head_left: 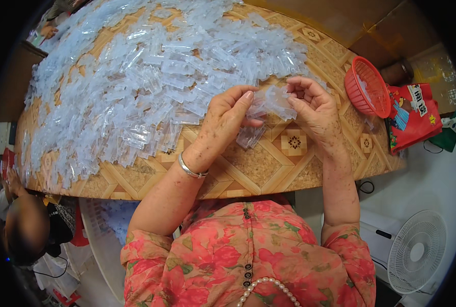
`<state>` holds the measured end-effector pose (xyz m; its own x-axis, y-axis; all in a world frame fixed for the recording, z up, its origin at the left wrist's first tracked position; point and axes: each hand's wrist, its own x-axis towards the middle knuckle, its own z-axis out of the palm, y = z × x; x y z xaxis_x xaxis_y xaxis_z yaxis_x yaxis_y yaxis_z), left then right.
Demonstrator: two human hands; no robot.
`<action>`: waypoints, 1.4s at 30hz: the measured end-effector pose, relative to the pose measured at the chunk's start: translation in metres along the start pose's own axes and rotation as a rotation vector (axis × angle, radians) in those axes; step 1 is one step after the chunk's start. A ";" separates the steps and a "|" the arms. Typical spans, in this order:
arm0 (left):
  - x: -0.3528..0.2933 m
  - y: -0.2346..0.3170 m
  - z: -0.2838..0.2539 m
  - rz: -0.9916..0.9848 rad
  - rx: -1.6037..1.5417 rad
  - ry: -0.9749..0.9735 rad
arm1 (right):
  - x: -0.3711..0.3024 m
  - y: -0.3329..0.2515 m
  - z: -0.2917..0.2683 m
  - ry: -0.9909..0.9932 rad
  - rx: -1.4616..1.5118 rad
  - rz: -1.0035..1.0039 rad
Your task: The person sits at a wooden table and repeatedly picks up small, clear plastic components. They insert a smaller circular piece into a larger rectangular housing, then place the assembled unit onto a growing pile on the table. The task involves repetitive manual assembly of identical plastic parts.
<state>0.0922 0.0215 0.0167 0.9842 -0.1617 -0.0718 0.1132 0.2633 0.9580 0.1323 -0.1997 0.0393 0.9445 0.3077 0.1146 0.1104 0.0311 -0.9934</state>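
Note:
Between my two hands is a thin clear plastic piece with an irregular, cut-out outline. My left hand, a silver bangle on its wrist, pinches the left side with thumb and forefinger. From the other side, my right hand has its thumb and curled fingers closed at the right edge. Just below my left fingers, another small clear piece lies on the patterned table. A wide heap of similar clear plastic pieces spreads over the left and far table.
At the right edge stands a red plastic basket with a few clear pieces inside, beside a red bag. A white fan is at lower right. Another person sits at left; a further person's hand is far left.

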 end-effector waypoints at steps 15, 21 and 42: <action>0.001 0.001 -0.001 -0.016 -0.155 0.034 | -0.009 0.015 0.005 -0.096 0.102 -0.019; 0.001 0.001 0.002 -0.016 -0.163 0.072 | -0.011 0.017 0.005 -0.016 0.095 0.028; -0.001 0.005 0.001 -0.034 -0.280 0.039 | -0.010 0.019 -0.003 0.134 0.171 -0.055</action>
<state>0.0920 0.0219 0.0220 0.9831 -0.1394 -0.1187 0.1741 0.5118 0.8413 0.1256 -0.2054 0.0188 0.9724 0.1728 0.1569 0.1196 0.2084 -0.9707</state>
